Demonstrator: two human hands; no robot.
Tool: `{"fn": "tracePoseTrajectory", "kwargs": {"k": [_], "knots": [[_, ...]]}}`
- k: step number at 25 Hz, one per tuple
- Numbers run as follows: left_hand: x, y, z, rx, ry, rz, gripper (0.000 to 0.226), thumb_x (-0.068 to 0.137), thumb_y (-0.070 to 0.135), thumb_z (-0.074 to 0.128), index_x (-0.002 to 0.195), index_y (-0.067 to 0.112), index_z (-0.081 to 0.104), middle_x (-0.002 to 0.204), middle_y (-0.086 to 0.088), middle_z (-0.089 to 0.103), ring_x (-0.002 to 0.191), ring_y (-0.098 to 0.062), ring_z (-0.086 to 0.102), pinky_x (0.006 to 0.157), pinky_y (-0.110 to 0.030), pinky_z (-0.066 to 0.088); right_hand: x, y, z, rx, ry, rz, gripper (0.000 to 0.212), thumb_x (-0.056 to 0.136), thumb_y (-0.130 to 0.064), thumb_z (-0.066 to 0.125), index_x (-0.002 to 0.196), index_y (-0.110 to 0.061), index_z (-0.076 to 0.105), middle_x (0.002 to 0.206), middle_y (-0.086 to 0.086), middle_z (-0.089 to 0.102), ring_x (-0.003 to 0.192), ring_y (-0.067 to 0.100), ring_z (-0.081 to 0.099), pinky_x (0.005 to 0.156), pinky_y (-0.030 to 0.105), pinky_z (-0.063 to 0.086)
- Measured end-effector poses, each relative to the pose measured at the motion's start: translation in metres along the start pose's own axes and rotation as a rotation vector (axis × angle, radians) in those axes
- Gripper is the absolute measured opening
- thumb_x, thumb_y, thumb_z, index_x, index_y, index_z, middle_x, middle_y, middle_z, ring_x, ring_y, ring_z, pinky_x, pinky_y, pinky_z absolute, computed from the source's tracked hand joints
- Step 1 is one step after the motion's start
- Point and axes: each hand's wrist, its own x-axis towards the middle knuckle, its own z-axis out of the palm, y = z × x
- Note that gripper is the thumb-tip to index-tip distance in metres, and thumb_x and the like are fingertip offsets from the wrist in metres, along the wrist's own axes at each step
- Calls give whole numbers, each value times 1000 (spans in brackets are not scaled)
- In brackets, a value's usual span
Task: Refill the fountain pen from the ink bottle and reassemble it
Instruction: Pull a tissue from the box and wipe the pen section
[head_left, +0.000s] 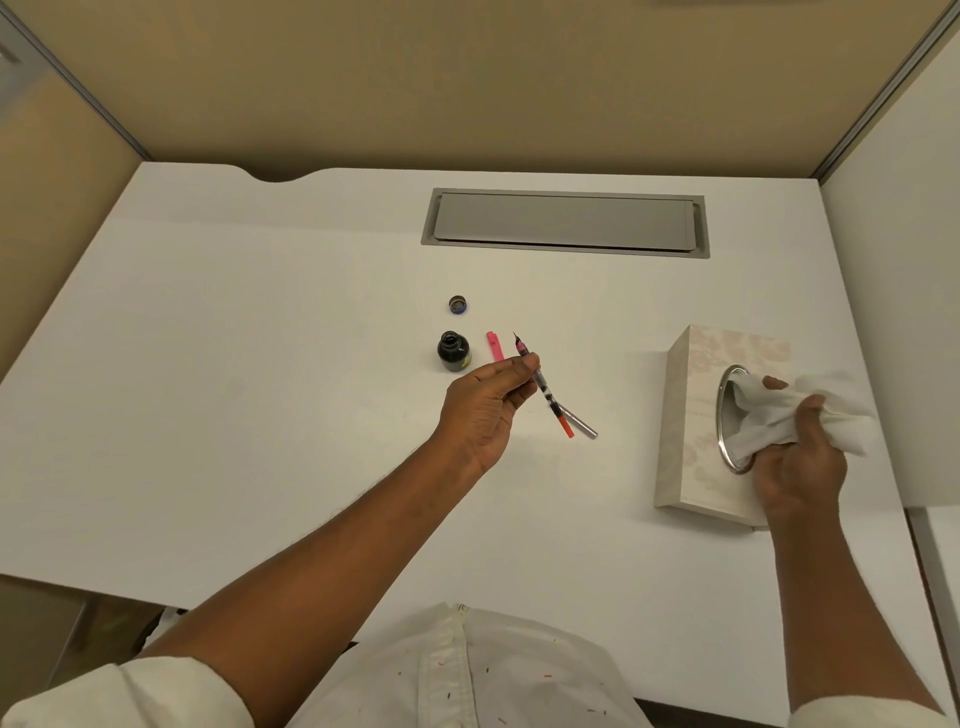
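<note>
My left hand (485, 402) holds the pen's nib section with its ink converter (549, 396) above the desk, nib pointing away, red knob end toward me. The open ink bottle (453, 352) stands upright just left of the hand. Its cap (457, 304) lies behind it. A pink pen cap (495, 346) lies between bottle and nib. A grey pen barrel (582, 422) lies on the desk under the converter's red end. My right hand (797, 457) grips a white tissue (810, 410) coming out of the tissue box (691, 415).
The white desk (260, 364) has a grey cable hatch (565, 222) at the back. Beige partition walls enclose the back and left, a white panel the right. The tissue box sits near the right edge.
</note>
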Motion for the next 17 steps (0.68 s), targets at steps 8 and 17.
{"fn": "tracePoseTrajectory", "kwargs": {"k": [8,17], "knots": [[-4,3,-3,13,14,12,23,78,-2,67,59,9,74,66,0,71,80,-19,62,85,-29,52,-5,-20,31,-78,59,-137,13,91,-25,64,96,-15,57,80,-4,71,88,18,66,92,40,52],[-8,2,-2,90,40,38,6,74,1,72,80,1,70,69,-2,71,75,-19,65,86,-32,53,-13,-74,104,-181,118,-271,51,89,-53,51,115,-9,47,69,-7,53,65,9,53,72,25,49]]}}
